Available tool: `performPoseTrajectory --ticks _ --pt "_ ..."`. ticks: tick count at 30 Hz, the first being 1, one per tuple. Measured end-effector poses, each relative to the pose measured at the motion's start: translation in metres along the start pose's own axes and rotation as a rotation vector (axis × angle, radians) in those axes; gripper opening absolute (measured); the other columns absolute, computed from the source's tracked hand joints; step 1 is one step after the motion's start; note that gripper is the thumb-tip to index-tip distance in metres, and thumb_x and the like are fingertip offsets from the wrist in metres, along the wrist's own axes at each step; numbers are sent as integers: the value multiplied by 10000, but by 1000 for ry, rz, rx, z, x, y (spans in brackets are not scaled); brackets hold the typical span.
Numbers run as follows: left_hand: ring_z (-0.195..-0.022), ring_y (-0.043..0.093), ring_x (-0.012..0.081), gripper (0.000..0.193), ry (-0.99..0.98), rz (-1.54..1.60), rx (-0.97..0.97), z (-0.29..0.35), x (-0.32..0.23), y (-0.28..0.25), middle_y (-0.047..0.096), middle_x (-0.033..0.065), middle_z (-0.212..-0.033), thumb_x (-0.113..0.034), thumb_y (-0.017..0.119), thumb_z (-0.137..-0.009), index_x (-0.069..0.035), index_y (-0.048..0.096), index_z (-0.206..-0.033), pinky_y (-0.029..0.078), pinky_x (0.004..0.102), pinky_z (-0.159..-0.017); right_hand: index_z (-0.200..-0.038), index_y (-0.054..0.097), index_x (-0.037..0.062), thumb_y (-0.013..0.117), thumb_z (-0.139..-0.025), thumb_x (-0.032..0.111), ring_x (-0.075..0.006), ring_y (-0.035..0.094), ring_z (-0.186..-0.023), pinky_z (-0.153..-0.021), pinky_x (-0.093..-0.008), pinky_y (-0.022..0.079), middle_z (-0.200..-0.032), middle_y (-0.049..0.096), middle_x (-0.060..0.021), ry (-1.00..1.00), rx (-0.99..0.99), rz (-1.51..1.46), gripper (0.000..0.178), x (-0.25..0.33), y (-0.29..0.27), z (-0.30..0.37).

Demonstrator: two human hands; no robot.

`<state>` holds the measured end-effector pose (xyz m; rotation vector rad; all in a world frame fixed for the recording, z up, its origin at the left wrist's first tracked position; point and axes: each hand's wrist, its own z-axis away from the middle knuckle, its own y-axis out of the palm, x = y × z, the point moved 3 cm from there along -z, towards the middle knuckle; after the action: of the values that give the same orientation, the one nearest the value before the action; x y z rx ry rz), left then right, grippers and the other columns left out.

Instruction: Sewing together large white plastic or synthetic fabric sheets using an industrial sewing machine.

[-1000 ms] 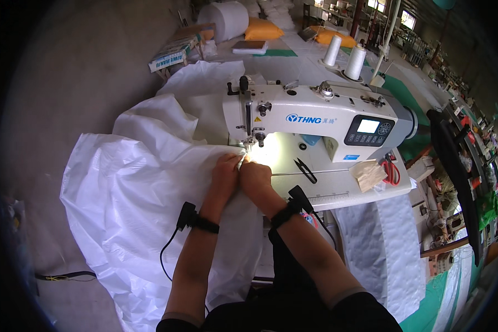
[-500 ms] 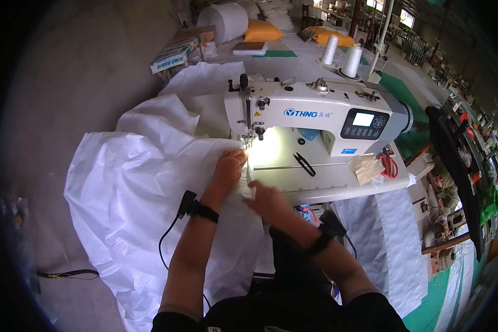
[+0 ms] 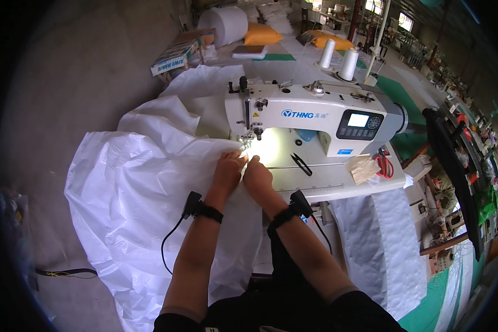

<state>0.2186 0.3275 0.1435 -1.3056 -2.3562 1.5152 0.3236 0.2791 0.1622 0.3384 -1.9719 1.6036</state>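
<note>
A large white plastic-like sheet (image 3: 144, 182) lies crumpled to the left of a white sewing machine (image 3: 304, 108), its right edge running up to the lit needle area (image 3: 248, 145). My left hand (image 3: 229, 172) is on the sheet just in front of the presser foot, its fingers bunched together on the material near the edge. Close beside it, my right hand (image 3: 257, 178) is closed in a pinch at the sheet's edge. The fingertips of both hands nearly meet; exactly how they grip is partly hidden.
Black thread snips (image 3: 301, 165), a small black ring (image 3: 298, 142), a brown paper piece (image 3: 363, 169) and red-handled scissors (image 3: 384, 166) lie on the machine bed. Two white thread cones (image 3: 348, 65) stand behind. Pale sheeting (image 3: 376, 238) hangs at the right. Cables trail from both wrist straps.
My right hand has moved up and left from the bed's front edge to the sheet's edge beside my left hand, and its fingers have closed. The left hand stays near the needle.
</note>
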Motion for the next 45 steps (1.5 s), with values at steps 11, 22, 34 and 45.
performPoseTrajectory --ticks 11,22,34,45 --pt "-1030 577 291 262 -9 -23 106 -4 -24 -1 633 108 -1131 -185 608 -811 -99 678 -1049 439 383 -915 -903 643 23 538 -813 96 -277 684 -716 -606 -383 535 -754 678 -128 -312 117 299 156 -9 -5 24" --pt "-1011 581 303 216 132 -5 69 -13 -6 -5 642 120 -1083 -136 593 -800 -49 675 -980 445 376 -916 -922 640 4 542 -807 91 -248 680 -662 -570 -350 526 -704 669 -104 -280 66 277 174 1 9 17" --pt "-1114 531 289 224 -49 -469 7 15 33 -66 621 90 -1129 -98 562 -782 -90 679 -973 382 442 -977 -956 593 10 533 -842 148 -314 681 -720 -619 -382 532 -794 684 -149 -150 51 153 190 1 12 -23" --pt "-1373 265 299 479 -592 -416 199 49 102 -104 371 46 -1449 -457 477 -910 -241 496 -1337 125 654 -1054 -1097 643 20 712 -808 308 -241 632 -953 -831 -334 484 -986 673 -130 223 928 -701 414 -49 55 189"
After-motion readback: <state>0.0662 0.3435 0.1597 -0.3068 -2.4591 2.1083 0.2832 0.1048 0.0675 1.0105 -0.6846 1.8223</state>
